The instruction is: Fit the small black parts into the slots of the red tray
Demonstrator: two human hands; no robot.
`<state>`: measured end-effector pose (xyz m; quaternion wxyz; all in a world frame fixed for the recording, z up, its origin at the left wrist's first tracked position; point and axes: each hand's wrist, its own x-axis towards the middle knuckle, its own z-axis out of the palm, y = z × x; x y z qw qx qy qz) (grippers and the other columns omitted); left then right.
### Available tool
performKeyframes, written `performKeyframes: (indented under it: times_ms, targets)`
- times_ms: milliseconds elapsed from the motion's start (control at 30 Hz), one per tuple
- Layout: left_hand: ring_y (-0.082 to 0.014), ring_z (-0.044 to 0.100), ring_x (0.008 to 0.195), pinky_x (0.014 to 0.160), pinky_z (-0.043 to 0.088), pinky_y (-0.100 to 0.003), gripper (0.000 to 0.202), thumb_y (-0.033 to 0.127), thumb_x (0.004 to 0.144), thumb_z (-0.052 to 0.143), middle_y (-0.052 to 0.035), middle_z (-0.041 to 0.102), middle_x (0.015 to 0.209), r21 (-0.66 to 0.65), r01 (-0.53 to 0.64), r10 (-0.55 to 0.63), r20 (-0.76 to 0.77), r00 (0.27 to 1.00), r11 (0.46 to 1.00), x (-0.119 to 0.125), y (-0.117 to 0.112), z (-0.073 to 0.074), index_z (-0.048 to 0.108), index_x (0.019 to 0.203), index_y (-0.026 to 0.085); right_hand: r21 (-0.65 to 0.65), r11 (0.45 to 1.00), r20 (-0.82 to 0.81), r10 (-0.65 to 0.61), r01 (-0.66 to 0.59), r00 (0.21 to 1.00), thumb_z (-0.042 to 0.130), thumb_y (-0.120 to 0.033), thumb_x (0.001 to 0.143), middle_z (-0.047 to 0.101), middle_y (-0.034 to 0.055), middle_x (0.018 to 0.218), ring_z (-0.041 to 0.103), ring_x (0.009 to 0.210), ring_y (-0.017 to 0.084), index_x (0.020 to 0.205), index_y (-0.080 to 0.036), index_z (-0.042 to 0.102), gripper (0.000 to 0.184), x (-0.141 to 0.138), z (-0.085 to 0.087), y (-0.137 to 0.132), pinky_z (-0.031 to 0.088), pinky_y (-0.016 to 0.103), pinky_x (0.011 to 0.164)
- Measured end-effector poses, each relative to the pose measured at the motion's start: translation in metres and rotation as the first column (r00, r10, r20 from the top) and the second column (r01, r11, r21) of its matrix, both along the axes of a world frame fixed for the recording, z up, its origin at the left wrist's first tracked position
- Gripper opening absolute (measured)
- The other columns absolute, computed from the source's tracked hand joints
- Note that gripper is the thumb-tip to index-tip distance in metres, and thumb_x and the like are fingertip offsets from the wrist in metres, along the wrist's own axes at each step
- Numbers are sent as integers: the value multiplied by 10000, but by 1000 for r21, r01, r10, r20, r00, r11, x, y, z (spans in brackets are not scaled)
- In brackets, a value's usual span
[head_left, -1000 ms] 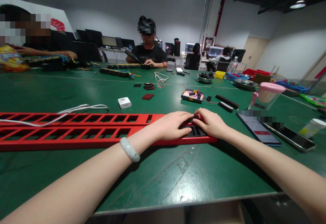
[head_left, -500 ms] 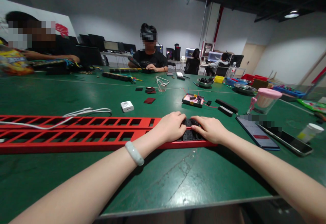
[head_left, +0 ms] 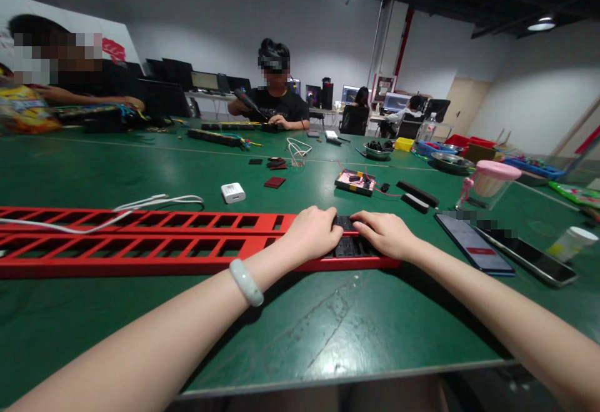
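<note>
A long red frame with two rows of slanted openings lies across the table in front of me. Black plastic inserts, which look like socket modules, sit in its right end. My left hand rests over the frame with bent fingers, its thumb and fingertips pressed against the left side of the inserts. From the right, my right hand curls over the frame's end, thumb and forefinger on the inserts. The fingertips partly hide the inserts.
A white charger and dark red squares lie beyond the frame; a white cable crosses its left part. At right are a wired box, phones and a pink-lidded jar. A co-worker sits opposite with a tool.
My hands stay on the inserts with only small finger shifts; slightly more of the black inserts shows between them. The co-worker opposite has raised the tool a little.
</note>
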<state>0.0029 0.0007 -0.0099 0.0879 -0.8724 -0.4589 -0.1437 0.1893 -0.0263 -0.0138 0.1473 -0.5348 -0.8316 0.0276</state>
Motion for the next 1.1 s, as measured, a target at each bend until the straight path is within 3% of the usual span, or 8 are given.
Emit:
performKeyframes:
  times_ms: [167, 400, 633, 833, 967, 1100]
  targets:
    - [-208, 581, 828, 705, 457, -286, 320, 334, 761, 413, -53, 627, 912, -115, 9, 6, 134, 991, 993, -2, 9, 0, 551, 1021, 209, 9, 1000, -48, 7, -7, 999, 285, -427, 867, 595, 42, 1068, 548, 961, 185, 1139, -257, 491, 381, 1, -2, 2, 389, 285, 798]
    - [-197, 594, 799, 653, 459, -261, 299, 354, 760, 420, -27, 637, 907, -168, -17, 47, 179, 983, 986, -2, 11, 4, 569, 987, 229, 2, 1000, -116, -7, 7, 993, 375, -367, 833, 607, 22, 1051, 571, 888, 179, 1119, -266, 529, 341, 5, -6, 5, 410, 265, 711]
    - [-207, 591, 788, 659, 447, -275, 315, 366, 782, 380, -48, 634, 880, -161, -44, 60, 95, 994, 986, 0, 9, 6, 536, 1009, 213, -22, 998, -154, -58, 55, 986, 451, -416, 783, 648, 18, 892, 582, 744, 156, 1072, -260, 560, 346, 2, -3, 7, 390, 238, 617]
    - [-237, 584, 839, 702, 434, -304, 378, 445, 788, 358, -68, 626, 936, -216, -47, 52, 18, 998, 975, 3, 11, 9, 522, 1042, 218, -11, 997, -61, -80, 79, 995, 459, -469, 761, 649, 0, 760, 580, 672, 159, 1089, -286, 543, 385, -3, 2, 13, 350, 228, 541]
    - [-248, 578, 863, 710, 430, -318, 400, 505, 783, 344, -52, 627, 944, -203, -44, 59, 68, 996, 978, 1, 15, 4, 531, 1029, 250, 8, 995, -59, -100, 101, 993, 440, -497, 764, 657, 9, 808, 588, 704, 179, 1108, -301, 541, 409, -3, -1, 13, 365, 242, 558]
    - [-251, 581, 845, 680, 430, -318, 400, 523, 783, 335, -39, 632, 917, -191, -64, 83, 93, 992, 979, 0, 16, 1, 537, 1011, 265, 15, 998, -176, -50, 54, 983, 435, -467, 783, 641, 19, 963, 587, 798, 180, 1113, -280, 544, 395, 0, -6, 13, 403, 252, 634]
